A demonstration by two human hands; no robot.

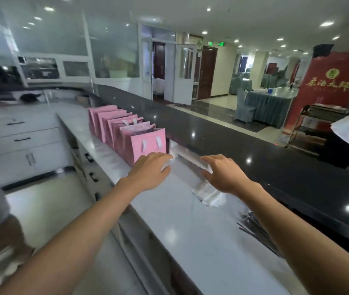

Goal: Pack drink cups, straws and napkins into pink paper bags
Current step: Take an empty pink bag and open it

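Off to my right a red banner [326, 88] carries a round gold emblem and, under it, one line of large gold Chinese characters. I read the last two as 大师; the first two are too soft for me to be sure of. A smaller line beneath them is too blurred to read. Farther back, above the doorways, two green lit exit signs [215, 43] glow, their markings too small to read.

Both bare hands, left hand [149, 170] and right hand [224, 173], reach over the pale grey bench [190, 231] beside a row of pink paper bags [148, 145].
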